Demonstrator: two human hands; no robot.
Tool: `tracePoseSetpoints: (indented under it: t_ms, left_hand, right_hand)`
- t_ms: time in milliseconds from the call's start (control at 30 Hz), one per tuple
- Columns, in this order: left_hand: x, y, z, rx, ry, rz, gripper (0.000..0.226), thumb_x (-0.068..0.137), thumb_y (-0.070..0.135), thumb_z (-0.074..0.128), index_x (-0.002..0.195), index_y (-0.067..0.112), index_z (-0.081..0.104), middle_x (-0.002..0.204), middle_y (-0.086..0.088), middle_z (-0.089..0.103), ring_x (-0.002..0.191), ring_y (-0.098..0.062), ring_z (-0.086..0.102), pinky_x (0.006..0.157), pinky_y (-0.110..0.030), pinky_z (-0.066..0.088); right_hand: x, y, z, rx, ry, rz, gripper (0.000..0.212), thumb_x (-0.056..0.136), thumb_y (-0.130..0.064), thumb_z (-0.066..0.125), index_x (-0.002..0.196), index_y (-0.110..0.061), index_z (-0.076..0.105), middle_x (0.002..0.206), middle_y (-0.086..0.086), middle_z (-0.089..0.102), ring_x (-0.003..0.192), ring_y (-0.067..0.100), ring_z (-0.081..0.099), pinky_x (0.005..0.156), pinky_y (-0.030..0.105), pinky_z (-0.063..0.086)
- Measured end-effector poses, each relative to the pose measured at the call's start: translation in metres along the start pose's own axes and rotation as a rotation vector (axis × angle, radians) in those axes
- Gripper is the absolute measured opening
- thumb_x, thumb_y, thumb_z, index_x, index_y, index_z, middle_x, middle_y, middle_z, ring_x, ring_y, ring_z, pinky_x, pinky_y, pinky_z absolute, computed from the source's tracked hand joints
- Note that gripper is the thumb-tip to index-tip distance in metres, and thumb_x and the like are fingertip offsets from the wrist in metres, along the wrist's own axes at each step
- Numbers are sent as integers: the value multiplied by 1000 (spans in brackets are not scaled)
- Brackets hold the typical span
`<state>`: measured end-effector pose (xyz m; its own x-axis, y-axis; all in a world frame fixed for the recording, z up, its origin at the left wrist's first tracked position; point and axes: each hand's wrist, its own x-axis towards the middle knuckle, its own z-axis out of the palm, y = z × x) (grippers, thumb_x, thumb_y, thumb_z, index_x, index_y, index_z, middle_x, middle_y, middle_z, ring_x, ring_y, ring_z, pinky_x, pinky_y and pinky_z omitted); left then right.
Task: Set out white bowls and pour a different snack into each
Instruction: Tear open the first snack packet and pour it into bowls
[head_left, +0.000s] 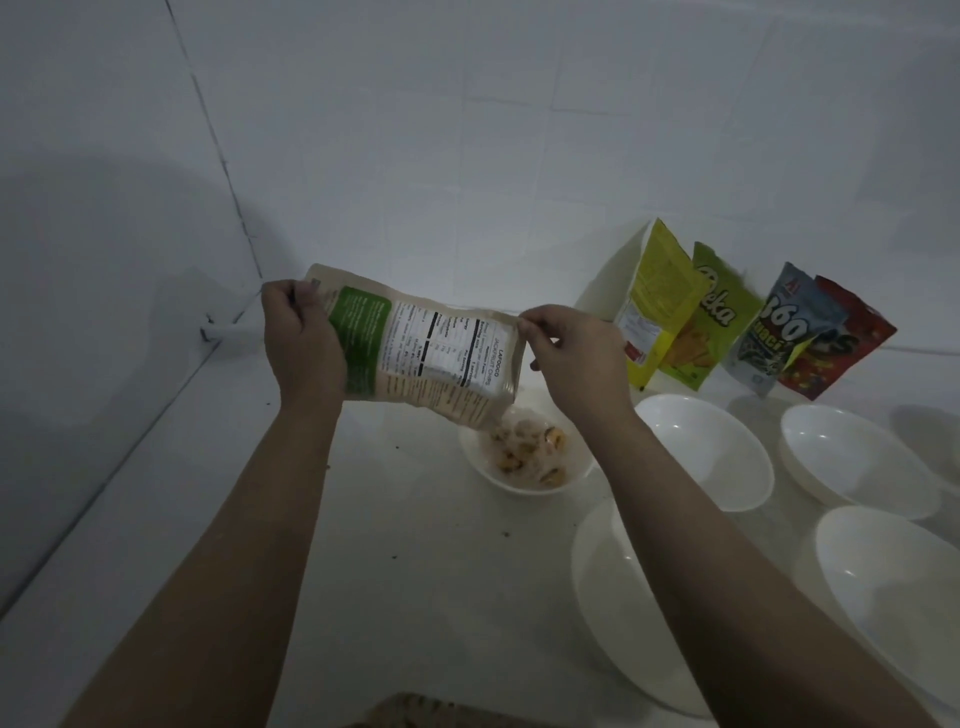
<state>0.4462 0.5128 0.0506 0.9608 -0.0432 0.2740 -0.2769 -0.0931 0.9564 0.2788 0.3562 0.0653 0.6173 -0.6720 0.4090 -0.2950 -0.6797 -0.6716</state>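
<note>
A beige and green snack pouch (431, 353) lies tilted on its side in the air, its mouth pointing down over a small white bowl (483, 467). Yellowish chips (530, 452) lie in that bowl. My left hand (304, 343) grips the pouch's bottom end. My right hand (574, 358) pinches the upper corner by the mouth. Several empty white bowls stand to the right: one (711, 452) just behind my right forearm, another (857, 462) further right, and two near ones (613, 603) (893, 587).
Several unopened snack bags lean on the tiled back wall: yellow (660, 306), green (711, 322), blue-white (779, 332), red (841, 343). The white counter (415, 597) meets a wall on the left. A woven object (410, 712) shows at the bottom edge.
</note>
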Motion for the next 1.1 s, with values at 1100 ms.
tracePoseSetpoints:
  t_ms: [1100]
  left_hand:
    - [-116,62,135,-110,-230,-9,13,105,26,33,103,16,41,93,7,51,78,-8,49,69,-19,37]
  right_hand:
    - [-19,95,-157,-11,225,100,18,96,-20,59,107,-17,72,88,-6,72,72,-8,57,60,2,37]
